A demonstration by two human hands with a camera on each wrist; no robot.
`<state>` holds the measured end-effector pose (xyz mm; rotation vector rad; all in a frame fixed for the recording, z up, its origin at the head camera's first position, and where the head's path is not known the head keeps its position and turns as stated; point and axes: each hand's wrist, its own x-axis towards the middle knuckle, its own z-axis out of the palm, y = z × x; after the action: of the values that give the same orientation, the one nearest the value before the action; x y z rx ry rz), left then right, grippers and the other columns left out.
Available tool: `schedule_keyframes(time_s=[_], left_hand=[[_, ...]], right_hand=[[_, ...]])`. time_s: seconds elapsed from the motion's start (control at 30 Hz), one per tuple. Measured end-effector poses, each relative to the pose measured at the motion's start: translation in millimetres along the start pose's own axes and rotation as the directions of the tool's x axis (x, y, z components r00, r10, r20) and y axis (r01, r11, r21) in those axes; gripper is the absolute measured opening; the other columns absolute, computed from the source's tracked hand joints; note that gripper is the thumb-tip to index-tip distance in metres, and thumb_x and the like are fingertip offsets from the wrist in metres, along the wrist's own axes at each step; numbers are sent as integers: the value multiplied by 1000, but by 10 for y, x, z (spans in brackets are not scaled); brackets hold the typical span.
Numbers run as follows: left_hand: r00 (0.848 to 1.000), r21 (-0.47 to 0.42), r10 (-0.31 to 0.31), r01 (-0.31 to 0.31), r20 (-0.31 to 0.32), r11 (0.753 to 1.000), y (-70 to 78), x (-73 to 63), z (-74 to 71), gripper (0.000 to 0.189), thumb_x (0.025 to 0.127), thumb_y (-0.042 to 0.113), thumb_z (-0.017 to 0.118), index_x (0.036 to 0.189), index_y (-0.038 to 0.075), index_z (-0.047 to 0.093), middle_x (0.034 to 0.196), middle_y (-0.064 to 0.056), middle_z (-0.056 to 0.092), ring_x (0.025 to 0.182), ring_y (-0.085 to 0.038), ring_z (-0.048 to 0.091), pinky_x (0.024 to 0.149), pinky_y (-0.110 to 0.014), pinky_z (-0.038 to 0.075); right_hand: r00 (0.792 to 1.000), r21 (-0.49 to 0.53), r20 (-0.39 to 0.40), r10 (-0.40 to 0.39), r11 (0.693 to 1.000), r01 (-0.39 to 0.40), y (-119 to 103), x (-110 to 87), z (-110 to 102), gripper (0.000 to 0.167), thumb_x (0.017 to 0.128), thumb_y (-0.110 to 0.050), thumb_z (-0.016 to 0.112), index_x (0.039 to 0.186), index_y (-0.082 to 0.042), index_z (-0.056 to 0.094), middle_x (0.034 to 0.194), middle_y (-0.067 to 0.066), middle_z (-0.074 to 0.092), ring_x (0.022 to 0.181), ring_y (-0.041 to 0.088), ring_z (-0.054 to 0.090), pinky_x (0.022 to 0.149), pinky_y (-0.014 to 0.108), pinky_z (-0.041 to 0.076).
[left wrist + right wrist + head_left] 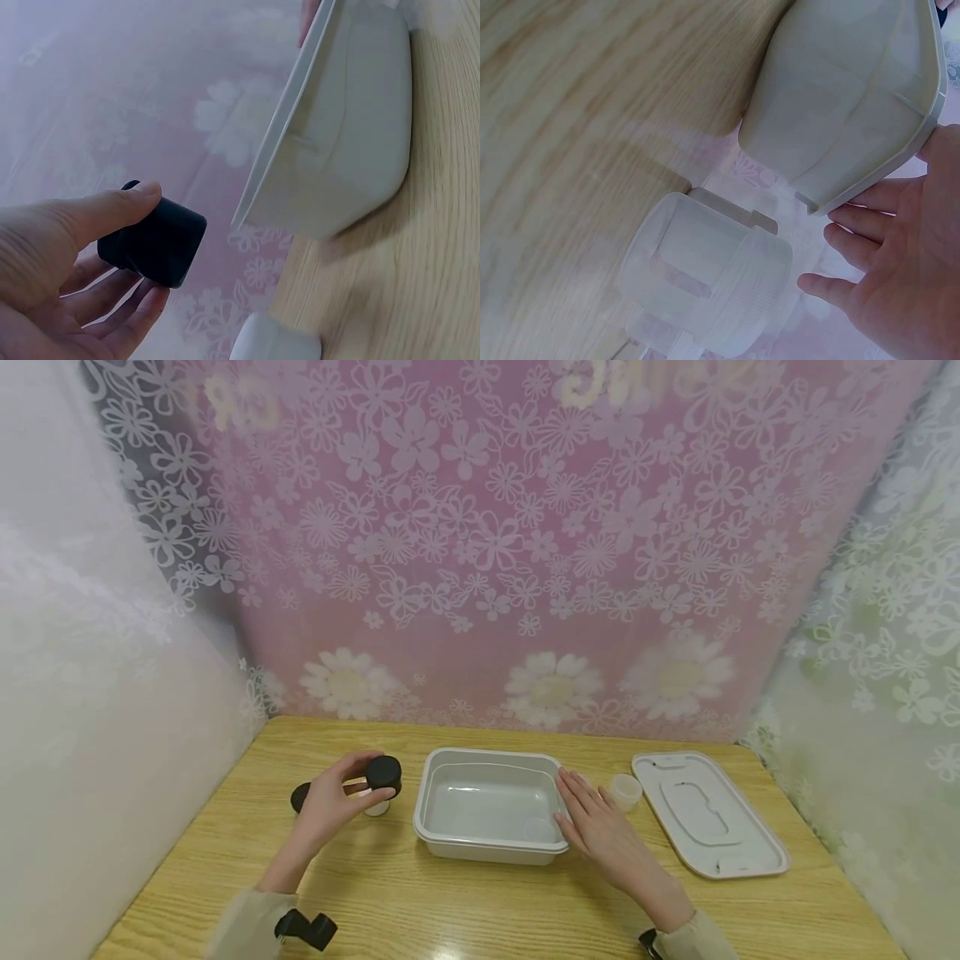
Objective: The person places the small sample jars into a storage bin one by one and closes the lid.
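Head view: a pale grey-white rectangular plastic box with a rolled rim (491,853) stands opening-up near the middle of the wood-grain tabletop (487,914), with a person's hands on either side.
Left hand: the left hand (330,806) pinches a short, matte black cylindrical piece (384,771), the thumb on one side and fingers on the other.
Black piece: held above the wood, left of the box and apart from its rim.
Right hand: the right hand (600,827) has its fingers extended and touching the box's right rim.
Left gap: a narrow strip of tabletop separates the box from a small white rounded object (377,808), which sits below the black piece and apart from it. A dark textured object (300,797) shows partly behind the left hand.
Right gap: a translucent round plastic container (626,792) stands between the right hand and a flat white rectangular lid with rounded corners (711,814), close to the lid's edge.
Table edges: the lid's near corner lies towards the right edge; wood runs between the box and the far edge, with a broader stretch in front.
Room: a pink-purple floral curtain (480,568) hangs behind the far edge, a whitish panel (112,693) flanks the left, and a pale flowered sheet (885,693) flanks the right.
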<state>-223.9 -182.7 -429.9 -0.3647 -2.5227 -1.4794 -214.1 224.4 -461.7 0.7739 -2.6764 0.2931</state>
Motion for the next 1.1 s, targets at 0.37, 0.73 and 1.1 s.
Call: schedule_keyframes(time_s=[0.37, 0.73, 1.1], left_hand=[[999, -74, 29, -27, 33, 997, 161, 187, 331, 57, 83, 16, 86, 135, 8, 62, 125, -15, 67, 117, -34, 64, 95, -43, 57], [994, -108, 48, -38, 95, 993, 272, 292, 643, 55, 82, 13, 86, 132, 9, 63, 124, -14, 68, 116, -34, 65, 94, -44, 57], [975, -80, 75, -60, 207, 995, 309, 393, 939, 51, 83, 13, 85, 129, 11, 64, 122, -12, 68, 111, -33, 68, 95, -44, 57]], right_hand=[[1000, -2, -6, 2, 1000, -2, -2, 2, 16, 58, 104, -25, 58, 151, 4, 43, 157, 18, 42, 144, 37, 41, 111, 65, 36], [1000, -1, -13, -2, 1000, 2, -20, 5, -9, 58, 103, -24, 59, 150, 5, 44, 155, 19, 44, 142, 38, 43, 109, 65, 37], [1000, -5, -3, -2, 1000, 2, -7, 4, 6, 58, 104, -26, 58, 150, 5, 43, 156, 19, 42, 144, 37, 41, 112, 63, 36]])
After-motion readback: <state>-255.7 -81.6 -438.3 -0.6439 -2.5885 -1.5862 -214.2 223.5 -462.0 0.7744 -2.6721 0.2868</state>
